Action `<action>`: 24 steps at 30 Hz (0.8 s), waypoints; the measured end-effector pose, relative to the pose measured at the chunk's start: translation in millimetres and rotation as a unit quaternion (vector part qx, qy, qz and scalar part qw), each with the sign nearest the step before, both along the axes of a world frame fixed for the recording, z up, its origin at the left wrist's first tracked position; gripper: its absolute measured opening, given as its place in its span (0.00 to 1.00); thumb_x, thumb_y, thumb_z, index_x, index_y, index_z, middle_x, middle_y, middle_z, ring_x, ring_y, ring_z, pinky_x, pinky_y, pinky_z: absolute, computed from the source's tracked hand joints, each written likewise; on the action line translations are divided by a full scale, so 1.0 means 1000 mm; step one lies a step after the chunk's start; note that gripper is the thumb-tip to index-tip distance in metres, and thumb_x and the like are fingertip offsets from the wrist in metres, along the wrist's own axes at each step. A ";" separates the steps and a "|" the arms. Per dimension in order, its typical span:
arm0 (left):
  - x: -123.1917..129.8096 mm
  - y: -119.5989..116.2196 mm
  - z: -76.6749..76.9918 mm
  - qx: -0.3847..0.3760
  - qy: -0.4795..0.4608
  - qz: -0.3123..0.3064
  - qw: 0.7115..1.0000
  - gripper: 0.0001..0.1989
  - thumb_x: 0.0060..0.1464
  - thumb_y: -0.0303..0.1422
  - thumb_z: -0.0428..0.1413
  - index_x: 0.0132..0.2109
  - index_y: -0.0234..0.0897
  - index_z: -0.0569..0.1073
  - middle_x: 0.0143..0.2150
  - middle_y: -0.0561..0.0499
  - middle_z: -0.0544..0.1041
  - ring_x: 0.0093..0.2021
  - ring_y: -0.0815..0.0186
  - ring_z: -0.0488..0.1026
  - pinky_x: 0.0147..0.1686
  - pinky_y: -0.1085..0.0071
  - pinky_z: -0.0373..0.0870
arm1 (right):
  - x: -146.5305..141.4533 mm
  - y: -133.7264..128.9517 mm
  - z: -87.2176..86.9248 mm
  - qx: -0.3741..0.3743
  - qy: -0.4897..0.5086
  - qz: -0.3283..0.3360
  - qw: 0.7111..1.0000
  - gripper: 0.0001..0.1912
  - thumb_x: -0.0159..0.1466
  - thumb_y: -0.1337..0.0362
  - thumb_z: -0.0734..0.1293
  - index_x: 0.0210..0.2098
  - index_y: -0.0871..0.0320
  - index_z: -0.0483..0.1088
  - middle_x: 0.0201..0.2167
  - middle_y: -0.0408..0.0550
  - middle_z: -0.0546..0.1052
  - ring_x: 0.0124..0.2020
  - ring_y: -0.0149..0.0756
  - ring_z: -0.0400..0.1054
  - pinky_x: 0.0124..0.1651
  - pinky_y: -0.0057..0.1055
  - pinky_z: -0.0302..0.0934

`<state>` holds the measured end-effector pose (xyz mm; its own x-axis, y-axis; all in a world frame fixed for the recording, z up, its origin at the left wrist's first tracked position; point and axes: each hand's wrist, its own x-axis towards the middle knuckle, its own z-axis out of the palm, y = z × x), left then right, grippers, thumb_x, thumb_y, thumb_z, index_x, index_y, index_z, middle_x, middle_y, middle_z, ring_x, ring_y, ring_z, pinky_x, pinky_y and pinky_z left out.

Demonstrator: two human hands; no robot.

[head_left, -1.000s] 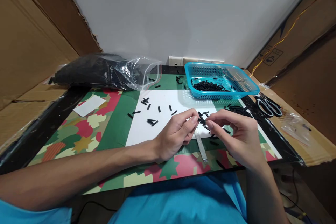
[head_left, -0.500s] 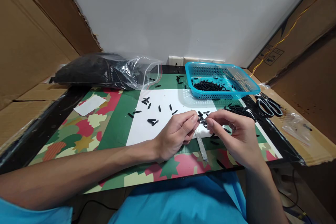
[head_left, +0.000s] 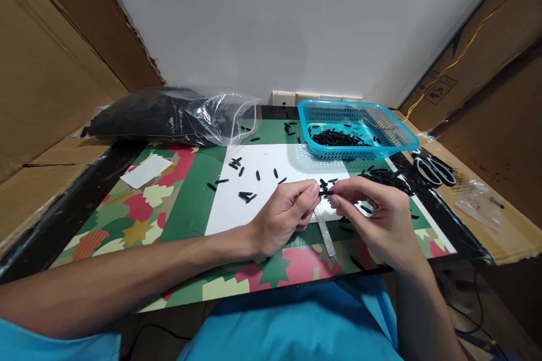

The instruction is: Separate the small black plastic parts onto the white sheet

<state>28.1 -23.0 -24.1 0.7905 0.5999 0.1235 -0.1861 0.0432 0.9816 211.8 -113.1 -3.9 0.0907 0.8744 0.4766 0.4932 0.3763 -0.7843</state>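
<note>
A small black piece (head_left: 326,193) spans the gap between my two hands, above the white sheet (head_left: 271,158). My left hand (head_left: 292,211) is closed, its thumb and forefinger pinching the left end. The thumb and forefinger of my right hand (head_left: 376,214) close on the right end. Beneath my hands a flat grey strip (head_left: 325,234) lies slanted, its upper end hidden by my left hand. Several loose black pieces lie on the sheet left of my hands, and a pile of them (head_left: 383,179) is behind my right hand.
A blue basket (head_left: 359,152) at the back right holds many black pieces. Scissors (head_left: 434,169) and a small clear bag (head_left: 478,203) lie at the right. A large plastic bag of black material (head_left: 161,115) is at the back left, with a white paper piece (head_left: 146,171) before it.
The fingertips of my right hand have shifted slightly left and down, and the black piece between my hands now shows more clearly. My left hand has hardly moved.
</note>
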 end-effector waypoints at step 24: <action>-0.002 0.003 0.006 -0.053 0.029 0.033 0.998 0.26 0.72 0.49 0.55 0.30 0.39 0.62 0.21 0.62 0.57 0.19 0.76 0.52 0.19 0.77 0.49 | -0.001 0.009 -0.008 -0.007 -0.010 0.014 1.000 0.06 0.75 0.64 0.70 0.41 0.55 0.79 0.35 0.44 0.84 0.32 0.34 0.75 0.37 0.29 0.65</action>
<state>25.9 -19.6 -18.5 0.7535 0.6574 0.0108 -0.1340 0.1375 0.9814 210.3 -103.6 -11.5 0.0569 0.8829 0.4661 0.4981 0.3795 -0.7796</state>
